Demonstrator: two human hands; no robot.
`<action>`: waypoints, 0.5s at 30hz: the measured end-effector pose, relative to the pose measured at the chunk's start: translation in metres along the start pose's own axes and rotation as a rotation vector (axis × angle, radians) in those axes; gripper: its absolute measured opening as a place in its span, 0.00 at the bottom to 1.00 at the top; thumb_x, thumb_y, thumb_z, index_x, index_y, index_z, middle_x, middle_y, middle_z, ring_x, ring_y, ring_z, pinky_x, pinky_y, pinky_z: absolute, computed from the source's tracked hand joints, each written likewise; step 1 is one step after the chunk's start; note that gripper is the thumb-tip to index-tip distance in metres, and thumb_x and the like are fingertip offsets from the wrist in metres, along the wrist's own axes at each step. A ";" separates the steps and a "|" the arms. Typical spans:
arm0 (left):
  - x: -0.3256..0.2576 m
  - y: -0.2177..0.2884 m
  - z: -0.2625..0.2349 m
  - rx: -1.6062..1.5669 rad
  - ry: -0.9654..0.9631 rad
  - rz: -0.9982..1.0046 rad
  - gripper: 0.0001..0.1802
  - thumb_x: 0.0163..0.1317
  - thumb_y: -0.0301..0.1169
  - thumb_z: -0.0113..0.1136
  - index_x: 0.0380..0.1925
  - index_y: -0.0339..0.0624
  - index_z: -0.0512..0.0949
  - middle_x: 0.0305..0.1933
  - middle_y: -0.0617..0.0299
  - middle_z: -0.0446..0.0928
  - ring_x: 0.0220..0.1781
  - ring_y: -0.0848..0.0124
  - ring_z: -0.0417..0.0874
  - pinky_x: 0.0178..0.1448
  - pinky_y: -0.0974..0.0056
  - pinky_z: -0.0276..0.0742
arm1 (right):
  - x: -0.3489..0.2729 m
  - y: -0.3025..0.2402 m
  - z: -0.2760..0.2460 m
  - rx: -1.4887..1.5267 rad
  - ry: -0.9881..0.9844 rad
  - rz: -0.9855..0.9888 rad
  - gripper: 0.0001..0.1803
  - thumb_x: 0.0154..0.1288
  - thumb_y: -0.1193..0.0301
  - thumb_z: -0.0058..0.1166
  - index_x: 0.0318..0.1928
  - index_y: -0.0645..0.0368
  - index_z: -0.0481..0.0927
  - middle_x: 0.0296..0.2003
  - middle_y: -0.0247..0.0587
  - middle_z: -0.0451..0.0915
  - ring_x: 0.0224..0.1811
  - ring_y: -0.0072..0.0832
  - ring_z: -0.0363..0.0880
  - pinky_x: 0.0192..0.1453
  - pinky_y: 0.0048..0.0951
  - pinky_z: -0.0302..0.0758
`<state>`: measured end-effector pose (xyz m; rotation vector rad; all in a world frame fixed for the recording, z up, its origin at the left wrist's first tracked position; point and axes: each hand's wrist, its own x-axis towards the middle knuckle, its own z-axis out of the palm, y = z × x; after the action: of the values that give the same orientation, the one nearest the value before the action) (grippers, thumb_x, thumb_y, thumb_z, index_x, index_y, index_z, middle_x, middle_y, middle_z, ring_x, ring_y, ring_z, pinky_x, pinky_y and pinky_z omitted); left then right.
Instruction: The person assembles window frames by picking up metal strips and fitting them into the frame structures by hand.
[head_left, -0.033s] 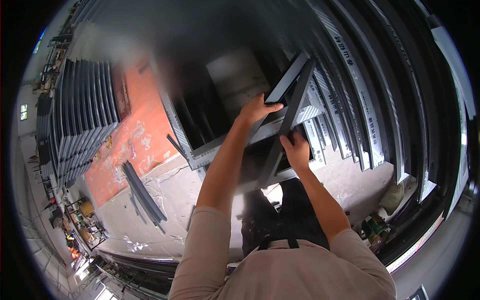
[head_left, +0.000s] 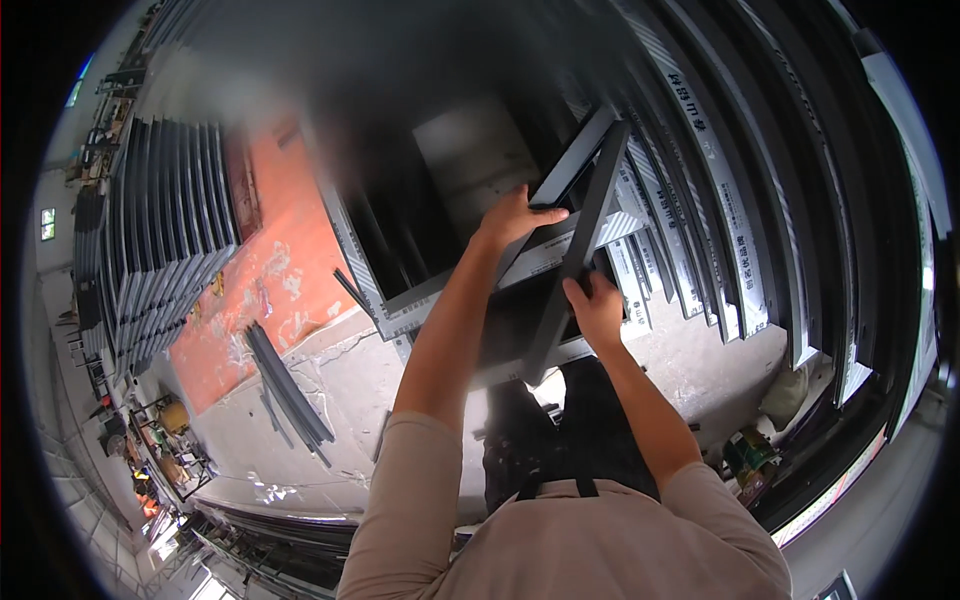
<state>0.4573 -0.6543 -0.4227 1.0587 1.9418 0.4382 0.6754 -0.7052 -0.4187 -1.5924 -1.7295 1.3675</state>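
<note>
The left hand (head_left: 514, 216) grasps the grey bar (head_left: 574, 160), thumb on its right side; the right hand (head_left: 599, 308) has its thumb at the edge of the dark bar (head_left: 594, 200), but its fingers are partly hidden and I cannot tell whether it grips. Both bars lie slantwise over the frame (head_left: 543, 259), their far ends close together and near ends apart; the right stack (head_left: 705, 130) stands beyond them, the orange panel (head_left: 285, 245) to the left.
</note>
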 end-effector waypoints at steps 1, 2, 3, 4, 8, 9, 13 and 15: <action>0.000 0.005 -0.003 0.000 0.000 0.001 0.62 0.38 0.68 0.69 0.61 0.26 0.66 0.58 0.38 0.74 0.62 0.52 0.76 0.63 0.57 0.71 | -0.007 0.004 -0.010 -0.063 0.013 -0.045 0.16 0.56 0.62 0.62 0.27 0.62 0.76 0.21 0.49 0.78 0.25 0.46 0.78 0.30 0.41 0.72; 0.000 0.010 -0.006 -0.060 -0.048 0.008 0.61 0.36 0.65 0.72 0.61 0.26 0.66 0.57 0.38 0.75 0.62 0.52 0.76 0.63 0.58 0.71 | -0.012 0.008 -0.021 -0.126 0.026 -0.089 0.16 0.55 0.62 0.63 0.26 0.62 0.76 0.21 0.48 0.78 0.24 0.45 0.78 0.29 0.40 0.72; -0.001 0.013 -0.008 -0.119 -0.094 0.012 0.61 0.34 0.62 0.75 0.61 0.25 0.65 0.57 0.38 0.75 0.61 0.52 0.77 0.63 0.59 0.71 | -0.017 0.001 -0.034 -0.106 0.004 -0.071 0.15 0.55 0.63 0.63 0.26 0.62 0.76 0.20 0.47 0.77 0.22 0.43 0.78 0.28 0.39 0.72; 0.002 0.008 -0.005 -0.118 -0.090 0.010 0.61 0.34 0.62 0.75 0.61 0.25 0.65 0.57 0.38 0.75 0.61 0.52 0.77 0.63 0.59 0.71 | -0.021 -0.005 -0.046 -0.086 -0.020 -0.054 0.14 0.54 0.64 0.64 0.27 0.61 0.76 0.19 0.46 0.77 0.21 0.41 0.77 0.27 0.37 0.72; 0.013 0.004 -0.001 -0.165 0.032 0.063 0.59 0.32 0.58 0.79 0.58 0.26 0.67 0.52 0.40 0.79 0.57 0.54 0.80 0.62 0.61 0.72 | -0.024 0.006 -0.086 -0.240 0.004 -0.263 0.12 0.52 0.67 0.65 0.26 0.59 0.76 0.17 0.41 0.76 0.18 0.37 0.75 0.24 0.33 0.72; 0.015 0.007 -0.002 -0.172 0.066 0.072 0.58 0.32 0.58 0.79 0.58 0.26 0.67 0.51 0.40 0.79 0.56 0.54 0.80 0.61 0.61 0.72 | -0.025 0.009 -0.095 -0.256 0.005 -0.290 0.11 0.51 0.68 0.65 0.26 0.59 0.76 0.17 0.40 0.75 0.18 0.37 0.75 0.24 0.33 0.72; 0.021 0.012 -0.016 -0.248 -0.062 0.099 0.61 0.33 0.58 0.78 0.61 0.27 0.65 0.58 0.40 0.75 0.61 0.53 0.77 0.63 0.60 0.71 | -0.030 0.023 -0.114 -0.290 0.027 -0.407 0.11 0.50 0.70 0.65 0.30 0.59 0.77 0.16 0.36 0.74 0.17 0.35 0.74 0.24 0.32 0.72; 0.015 0.014 -0.014 -0.155 0.042 0.105 0.57 0.36 0.58 0.77 0.60 0.28 0.66 0.56 0.41 0.76 0.60 0.53 0.77 0.61 0.59 0.72 | -0.039 0.032 -0.123 -0.355 0.007 -0.431 0.15 0.50 0.70 0.64 0.38 0.63 0.78 0.25 0.41 0.78 0.26 0.37 0.78 0.31 0.33 0.75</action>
<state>0.4492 -0.6326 -0.4135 1.0612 1.8612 0.6634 0.8032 -0.6999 -0.3808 -1.2712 -2.2411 0.8833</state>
